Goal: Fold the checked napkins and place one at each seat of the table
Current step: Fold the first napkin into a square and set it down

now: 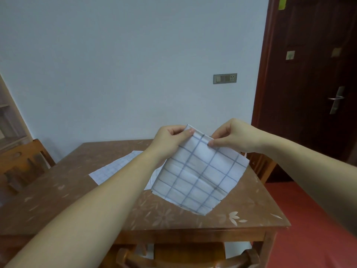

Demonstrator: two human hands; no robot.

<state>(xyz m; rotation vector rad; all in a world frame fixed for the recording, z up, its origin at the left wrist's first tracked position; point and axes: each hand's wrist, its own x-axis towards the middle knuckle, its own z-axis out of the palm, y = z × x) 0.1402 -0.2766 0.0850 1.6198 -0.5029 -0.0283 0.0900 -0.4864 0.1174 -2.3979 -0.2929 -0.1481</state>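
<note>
left hand [170, 139]: fingers pinch top left corner of checked napkin [199, 175] | right hand [234, 137]: fingers pinch top right corner | napkin hangs below both hands, above surface [77, 190] | more napkins [116, 167] lie flat on surface behind left forearm

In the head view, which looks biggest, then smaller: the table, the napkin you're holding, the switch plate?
table
held napkin
switch plate
The napkin is near the camera, so looks enlarged.
</note>
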